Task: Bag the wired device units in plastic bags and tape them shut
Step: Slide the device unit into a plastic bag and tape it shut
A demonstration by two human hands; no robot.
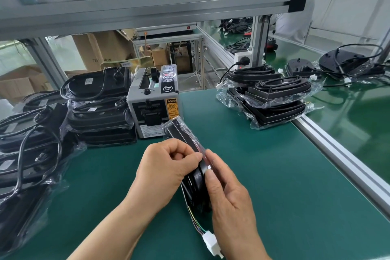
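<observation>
L hand [168, 167] & R hand [229, 202], both grips tight on bagged device unit [179, 132]

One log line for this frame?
step: closing bag | left hand: pinches bag | right hand: grips unit | dispenser: behind, untouched

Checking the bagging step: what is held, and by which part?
One bagged device unit: left hand pinches the bag at its upper edge, right hand grips the near end.
</observation>
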